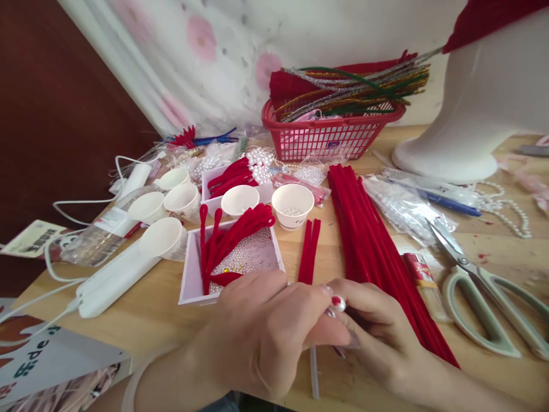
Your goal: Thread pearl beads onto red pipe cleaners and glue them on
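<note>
My left hand (pixel 268 332) and my right hand (pixel 377 329) meet at the front middle of the table, fingertips closed together. A white pearl bead (pixel 338 303) with a red spot shows between them, by my right fingertips. Just below the bead is something small and shiny, mostly covered by the fingers. A translucent stick (pixel 315 375) lies under my hands. Beyond my left hand is a white box (pixel 278 257) holding red fuzzy loops (pixel 240 234) and small pearls. Two short red fuzzy strips (pixel 309 252) lie just past my fingers.
Long red fuzzy stems (pixel 369 240), a lighter (pixel 422 280) and scissors (pixel 476 286) lie to the right. Paper cups (pixel 293 200), a power strip (pixel 118 280) and a bottle (pixel 96 234) stand left and centre. Behind are a red basket (pixel 330 140) and a white stand (pixel 463 114).
</note>
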`<state>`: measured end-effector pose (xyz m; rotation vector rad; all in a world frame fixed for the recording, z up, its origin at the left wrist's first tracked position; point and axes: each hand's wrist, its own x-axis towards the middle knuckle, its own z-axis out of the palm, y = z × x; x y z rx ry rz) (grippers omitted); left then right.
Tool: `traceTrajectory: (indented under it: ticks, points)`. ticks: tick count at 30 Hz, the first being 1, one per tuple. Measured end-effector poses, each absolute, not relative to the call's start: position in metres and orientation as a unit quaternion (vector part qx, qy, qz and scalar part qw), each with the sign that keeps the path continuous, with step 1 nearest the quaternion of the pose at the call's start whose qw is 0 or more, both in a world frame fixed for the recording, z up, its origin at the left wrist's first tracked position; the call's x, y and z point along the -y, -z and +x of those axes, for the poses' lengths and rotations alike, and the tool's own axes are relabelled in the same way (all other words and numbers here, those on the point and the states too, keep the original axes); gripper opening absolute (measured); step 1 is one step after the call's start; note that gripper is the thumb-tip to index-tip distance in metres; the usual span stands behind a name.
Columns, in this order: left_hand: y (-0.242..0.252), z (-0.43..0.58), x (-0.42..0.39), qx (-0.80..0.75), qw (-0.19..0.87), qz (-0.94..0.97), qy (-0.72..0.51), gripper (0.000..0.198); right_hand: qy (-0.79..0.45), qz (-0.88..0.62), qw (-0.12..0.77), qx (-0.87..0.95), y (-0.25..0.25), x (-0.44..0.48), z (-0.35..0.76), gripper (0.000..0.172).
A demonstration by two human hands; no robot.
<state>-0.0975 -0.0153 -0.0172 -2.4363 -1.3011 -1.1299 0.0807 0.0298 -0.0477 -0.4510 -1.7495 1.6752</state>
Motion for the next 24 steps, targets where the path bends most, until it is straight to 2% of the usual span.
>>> traceTrajectory:
  ticks: [11, 17, 20, 24]
  points:
    - [0.017, -0.104, 0.017, 0.413, 0.091, -0.813, 0.399, 0.024, -0.632, -0.192, 0.322, 0.678, 0.049, -0.026, 0.083, 0.022]
    - [0.012, -0.105, 0.015, 0.418, 0.058, -0.809, 0.409, 0.023, -0.618, -0.188, 0.325, 0.691, 0.047, -0.027, 0.084, 0.015]
    - [0.012, -0.105, 0.016, 0.430, -0.030, -0.797, 0.423, 0.019, -0.615, -0.180, 0.326, 0.695, 0.047, -0.027, 0.084, 0.016]
    - [0.017, -0.104, 0.025, 0.452, -0.277, -0.698, 0.481, 0.012, -0.627, -0.207, 0.299, 0.689, 0.048, -0.025, 0.085, 0.021]
